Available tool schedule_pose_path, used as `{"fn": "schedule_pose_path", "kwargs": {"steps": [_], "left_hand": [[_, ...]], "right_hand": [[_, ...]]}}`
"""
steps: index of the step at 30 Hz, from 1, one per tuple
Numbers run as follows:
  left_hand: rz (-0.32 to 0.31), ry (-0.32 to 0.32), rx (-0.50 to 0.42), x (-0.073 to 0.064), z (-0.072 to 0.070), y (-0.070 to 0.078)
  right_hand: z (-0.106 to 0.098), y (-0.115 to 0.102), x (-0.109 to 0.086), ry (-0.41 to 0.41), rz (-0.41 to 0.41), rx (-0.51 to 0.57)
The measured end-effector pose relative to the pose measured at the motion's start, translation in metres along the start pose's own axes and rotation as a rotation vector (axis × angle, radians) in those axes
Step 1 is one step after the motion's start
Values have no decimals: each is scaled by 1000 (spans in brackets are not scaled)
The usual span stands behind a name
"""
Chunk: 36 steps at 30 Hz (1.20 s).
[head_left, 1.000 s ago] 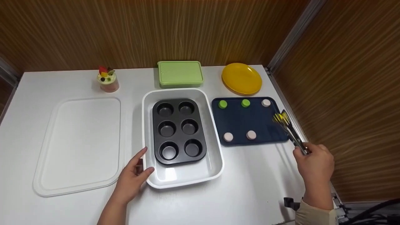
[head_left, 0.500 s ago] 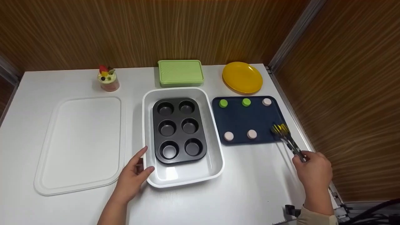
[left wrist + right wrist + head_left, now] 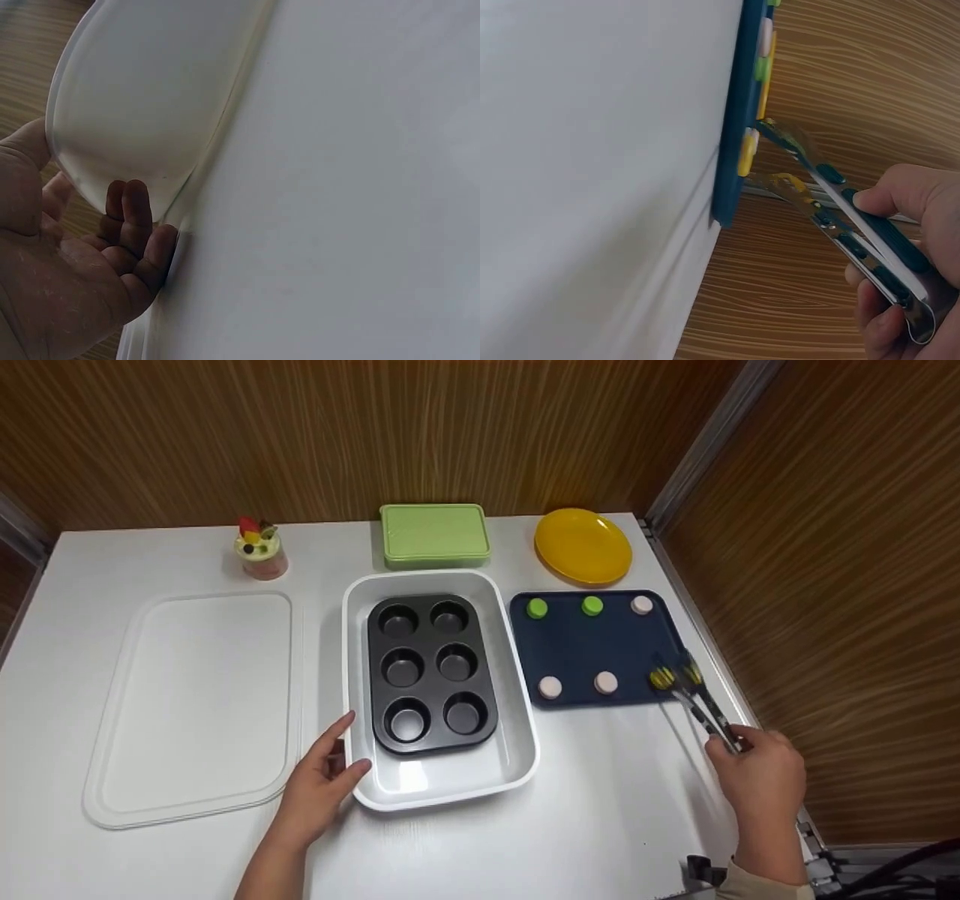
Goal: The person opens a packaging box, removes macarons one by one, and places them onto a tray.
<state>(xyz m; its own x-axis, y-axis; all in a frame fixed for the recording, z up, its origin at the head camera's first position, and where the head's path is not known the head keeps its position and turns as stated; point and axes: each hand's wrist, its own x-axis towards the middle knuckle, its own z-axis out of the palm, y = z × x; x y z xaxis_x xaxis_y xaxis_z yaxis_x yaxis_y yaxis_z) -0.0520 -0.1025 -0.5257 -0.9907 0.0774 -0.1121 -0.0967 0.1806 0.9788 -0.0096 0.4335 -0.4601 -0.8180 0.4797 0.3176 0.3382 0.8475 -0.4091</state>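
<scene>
My right hand (image 3: 761,776) grips metal tongs (image 3: 847,240) with dark handle pads. The tongs' tips are spread over the right front corner of the dark blue tray (image 3: 577,641). A yellow macaron (image 3: 745,154) lies on the tray between the tips. Two green macarons (image 3: 592,605) and several pale pink ones (image 3: 605,682) also sit on this tray. At the white tub (image 3: 442,802), my left hand (image 3: 319,787) holds the left rim near the front, thumb over the edge and fingers against the outer wall. Inside the tub lies a black muffin pan (image 3: 431,675) with bare cups.
A white lid (image 3: 195,705) lies flat on the left. Along the back stand a dessert cup (image 3: 261,559) with fruit topping, a green lidded box (image 3: 435,536) and a yellow plate (image 3: 581,547). A wood-grain wall (image 3: 840,622) rises close by the right hand.
The right hand's tongs have come toward the front edge of the blue tray, and their tips have spread apart, leaving the yellow macaron on the tray. The left hand stays at the tub.
</scene>
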Motion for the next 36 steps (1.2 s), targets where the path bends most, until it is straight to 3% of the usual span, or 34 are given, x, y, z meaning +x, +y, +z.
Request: {"fn": "schedule_pose_path", "kwargs": {"steps": [5, 20, 27, 36], "left_hand": [[1, 0, -8, 1, 1, 0], [2, -1, -6, 0, 1, -1], [-9, 1, 1, -1, 1, 0], [-6, 2, 3, -1, 1, 1]], "right_hand": [[-1, 1, 12, 44, 25, 25], [40, 17, 52, -115, 108, 71], [49, 25, 57, -123, 105, 88], [53, 31, 66, -300, 159, 63]]}}
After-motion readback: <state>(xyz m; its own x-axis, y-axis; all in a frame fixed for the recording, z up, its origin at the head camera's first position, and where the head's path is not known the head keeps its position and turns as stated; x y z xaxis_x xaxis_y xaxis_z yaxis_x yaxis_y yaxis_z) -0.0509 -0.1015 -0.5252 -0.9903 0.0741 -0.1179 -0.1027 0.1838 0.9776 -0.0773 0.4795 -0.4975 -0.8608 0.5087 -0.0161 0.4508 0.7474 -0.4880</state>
